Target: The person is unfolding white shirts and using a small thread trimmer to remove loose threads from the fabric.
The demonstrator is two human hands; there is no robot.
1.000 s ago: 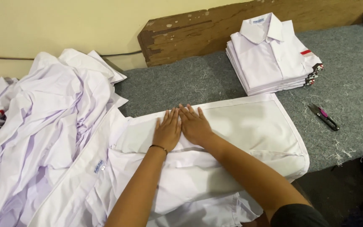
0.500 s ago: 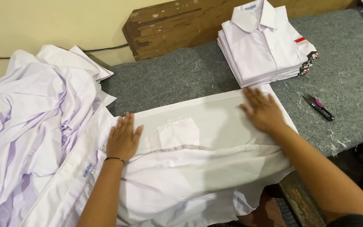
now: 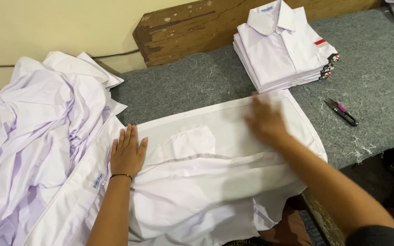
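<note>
On the grey felt worktop (image 3: 197,86), a white shirt (image 3: 215,182) lies spread flat in front of us, its lower part hanging over the near edge. Our left hand (image 3: 127,154) rests palm down on the shirt just left of its chest pocket (image 3: 193,142), fingers straight and together, gripping nothing. Our right hand (image 3: 265,119) is blurred in the frame, flat on the cloth to the right of the pocket near the shirt's far hem; its grip looks open with nothing held, though the blur hides the fingers.

Left of the shirt a loose heap of unfolded white shirts (image 3: 37,146) spills across the worktop, touching the spread one. Beyond the shirt, toward the wooden board (image 3: 192,27) at the wall, stands a neat stack of folded shirts (image 3: 283,50). Small thread snips (image 3: 341,112) with a pink handle lie to the right of the shirt, apart from it.

To smooth well, we judge the left palm should pin the cloth by the pocket while the right sweeps outward with even, flat pressure, so wrinkles run off toward the hem and none bunch at the pocket. Keeping the far edge straight would help later creases fall square
</note>
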